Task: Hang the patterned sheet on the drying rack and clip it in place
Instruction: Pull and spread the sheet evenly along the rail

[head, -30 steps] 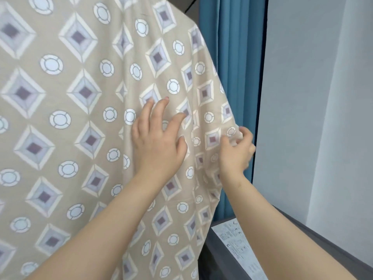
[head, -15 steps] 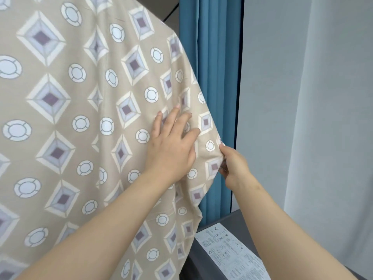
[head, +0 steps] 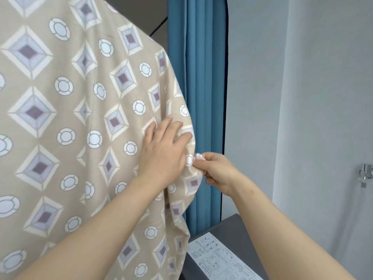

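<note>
The patterned sheet, beige with diamonds and white circles, hangs down over the left half of the view and hides whatever it hangs on. My left hand lies flat on the cloth near its right edge, fingers straight. My right hand pinches that right edge between thumb and curled fingers, just beside my left hand. No clip shows in either hand.
A blue curtain hangs right behind the sheet's edge. A dark grey appliance with a white instruction label stands at the lower right. A grey wall with a metal tap is on the right.
Both hands have slid down the sheet's right edge. My right hand shifted from reaching round the edge to pinching it lower down, and my left hand moved closer to the edge.
</note>
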Demonstrator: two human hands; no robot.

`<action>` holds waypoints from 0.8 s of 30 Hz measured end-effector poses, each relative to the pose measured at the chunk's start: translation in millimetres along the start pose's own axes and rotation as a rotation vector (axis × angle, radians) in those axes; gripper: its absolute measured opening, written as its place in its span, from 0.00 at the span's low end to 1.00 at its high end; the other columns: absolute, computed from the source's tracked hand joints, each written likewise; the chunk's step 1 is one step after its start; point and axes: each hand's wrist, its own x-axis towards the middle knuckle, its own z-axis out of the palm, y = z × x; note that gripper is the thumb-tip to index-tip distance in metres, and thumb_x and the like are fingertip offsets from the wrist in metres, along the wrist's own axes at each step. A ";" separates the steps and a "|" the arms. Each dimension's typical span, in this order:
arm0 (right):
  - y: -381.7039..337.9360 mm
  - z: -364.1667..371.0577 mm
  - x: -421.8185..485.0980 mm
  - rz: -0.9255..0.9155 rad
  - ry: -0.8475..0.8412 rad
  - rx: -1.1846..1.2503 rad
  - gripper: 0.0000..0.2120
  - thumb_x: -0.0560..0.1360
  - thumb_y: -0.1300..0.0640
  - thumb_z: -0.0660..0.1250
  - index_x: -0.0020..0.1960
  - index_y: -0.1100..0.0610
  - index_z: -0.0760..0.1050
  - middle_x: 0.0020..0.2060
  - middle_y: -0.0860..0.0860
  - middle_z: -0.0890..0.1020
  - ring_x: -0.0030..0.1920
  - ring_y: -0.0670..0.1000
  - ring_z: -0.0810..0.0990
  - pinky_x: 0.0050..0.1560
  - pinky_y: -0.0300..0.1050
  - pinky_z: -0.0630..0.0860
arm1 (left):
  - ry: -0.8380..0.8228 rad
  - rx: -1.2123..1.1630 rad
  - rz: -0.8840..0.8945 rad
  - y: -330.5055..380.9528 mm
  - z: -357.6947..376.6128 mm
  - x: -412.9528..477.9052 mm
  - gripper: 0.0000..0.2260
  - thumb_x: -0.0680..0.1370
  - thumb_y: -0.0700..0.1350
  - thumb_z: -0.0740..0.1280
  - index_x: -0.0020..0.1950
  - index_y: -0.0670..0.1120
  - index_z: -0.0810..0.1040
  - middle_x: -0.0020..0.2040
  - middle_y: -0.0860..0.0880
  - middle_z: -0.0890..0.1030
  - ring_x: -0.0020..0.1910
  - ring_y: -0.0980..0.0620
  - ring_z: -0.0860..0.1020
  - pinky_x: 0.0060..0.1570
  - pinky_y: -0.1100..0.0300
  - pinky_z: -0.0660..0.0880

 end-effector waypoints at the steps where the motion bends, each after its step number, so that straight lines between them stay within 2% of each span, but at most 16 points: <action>1: -4.4 1.4 0.6 -0.033 0.057 -0.001 0.12 0.75 0.59 0.67 0.35 0.55 0.68 0.25 0.48 0.70 0.19 0.42 0.63 0.20 0.34 0.57 | 0.006 0.004 0.005 -2.8 -1.1 1.5 0.15 0.70 0.46 0.59 0.51 0.48 0.80 0.57 0.45 0.79 0.64 0.43 0.73 0.61 0.47 0.60; 3: -12.7 2.4 3.5 -0.088 0.252 0.096 0.15 0.75 0.59 0.67 0.35 0.56 0.64 0.27 0.51 0.69 0.18 0.44 0.64 0.18 0.34 0.58 | 0.021 0.006 0.012 -7.6 -3.7 5.3 0.15 0.69 0.45 0.59 0.52 0.48 0.80 0.57 0.46 0.79 0.63 0.43 0.73 0.60 0.49 0.61; 5: -22.8 -1.3 5.6 -0.121 0.467 0.252 0.15 0.75 0.60 0.66 0.35 0.56 0.62 0.31 0.53 0.70 0.19 0.47 0.68 0.21 0.39 0.69 | 0.048 0.011 0.013 -11.7 -6.8 10.7 0.15 0.69 0.43 0.60 0.52 0.48 0.79 0.57 0.46 0.79 0.62 0.44 0.70 0.58 0.51 0.61; 7: -32.1 -7.4 6.2 -0.161 0.609 0.410 0.14 0.76 0.62 0.65 0.36 0.56 0.62 0.32 0.54 0.71 0.19 0.47 0.72 0.29 0.43 0.78 | 0.070 0.017 0.015 -15.2 -9.6 17.1 0.15 0.68 0.42 0.60 0.52 0.48 0.79 0.57 0.46 0.79 0.61 0.46 0.68 0.56 0.52 0.61; 9: -37.6 -16.2 7.5 -0.216 0.712 0.511 0.15 0.77 0.61 0.64 0.36 0.56 0.61 0.32 0.54 0.72 0.22 0.49 0.72 0.29 0.42 0.79 | 0.075 0.025 0.024 -17.6 -12.3 24.4 0.16 0.68 0.43 0.59 0.52 0.49 0.79 0.56 0.47 0.79 0.61 0.46 0.68 0.55 0.53 0.61; 11: -39.5 -25.0 9.9 -0.234 0.786 0.537 0.15 0.77 0.59 0.64 0.36 0.55 0.60 0.33 0.53 0.73 0.25 0.50 0.73 0.33 0.44 0.79 | 0.067 0.027 0.034 -18.9 -13.6 31.1 0.16 0.68 0.44 0.58 0.52 0.49 0.79 0.56 0.47 0.79 0.60 0.46 0.68 0.54 0.53 0.60; 13: -39.9 -26.2 12.9 -0.195 0.776 0.459 0.14 0.77 0.58 0.63 0.37 0.53 0.60 0.33 0.52 0.75 0.28 0.50 0.75 0.35 0.46 0.74 | 0.048 0.034 0.042 -19.0 -14.0 36.6 0.16 0.68 0.44 0.57 0.52 0.49 0.78 0.56 0.47 0.79 0.60 0.46 0.69 0.53 0.54 0.61; 14: -41.2 -22.5 12.9 -0.159 0.725 0.401 0.13 0.76 0.59 0.62 0.37 0.53 0.60 0.32 0.52 0.74 0.28 0.49 0.73 0.31 0.43 0.70 | 0.035 0.043 0.044 -19.0 -13.7 39.0 0.16 0.68 0.44 0.57 0.52 0.49 0.78 0.56 0.47 0.79 0.60 0.45 0.71 0.52 0.54 0.61; 17: -48.1 -6.3 14.9 -0.123 0.499 0.372 0.14 0.72 0.64 0.60 0.36 0.53 0.57 0.29 0.52 0.67 0.20 0.46 0.64 0.20 0.37 0.60 | -0.013 0.065 0.035 -18.0 -13.3 46.0 0.17 0.68 0.44 0.57 0.52 0.49 0.78 0.56 0.47 0.79 0.58 0.44 0.76 0.51 0.54 0.61; 19: -55.8 2.6 13.8 -0.165 0.447 0.377 0.13 0.71 0.65 0.60 0.38 0.52 0.58 0.30 0.52 0.65 0.17 0.45 0.63 0.19 0.34 0.60 | -0.033 0.078 0.038 -18.5 -13.9 50.0 0.16 0.68 0.44 0.56 0.51 0.49 0.78 0.56 0.47 0.79 0.57 0.44 0.77 0.51 0.54 0.61; 21: -66.8 10.0 9.6 -0.189 0.475 0.340 0.10 0.72 0.63 0.61 0.50 0.54 0.63 0.36 0.54 0.72 0.23 0.47 0.69 0.26 0.39 0.67 | -0.023 0.083 0.045 -22.9 -16.0 54.2 0.16 0.68 0.44 0.56 0.51 0.49 0.78 0.56 0.47 0.79 0.57 0.44 0.77 0.51 0.53 0.62; 22: -71.1 10.9 9.1 -0.200 0.493 0.303 0.16 0.73 0.62 0.61 0.58 0.53 0.62 0.39 0.53 0.75 0.27 0.48 0.70 0.31 0.42 0.70 | -0.011 0.079 0.051 -25.9 -17.3 56.6 0.17 0.68 0.44 0.55 0.50 0.49 0.79 0.56 0.47 0.80 0.57 0.44 0.76 0.51 0.53 0.62; 24: -80.6 14.4 9.9 -0.264 0.474 0.227 0.24 0.74 0.62 0.61 0.67 0.51 0.60 0.37 0.52 0.77 0.31 0.48 0.71 0.40 0.44 0.70 | 0.013 0.079 0.056 -32.8 -21.5 61.2 0.17 0.68 0.44 0.55 0.50 0.48 0.79 0.55 0.46 0.80 0.57 0.44 0.75 0.51 0.54 0.61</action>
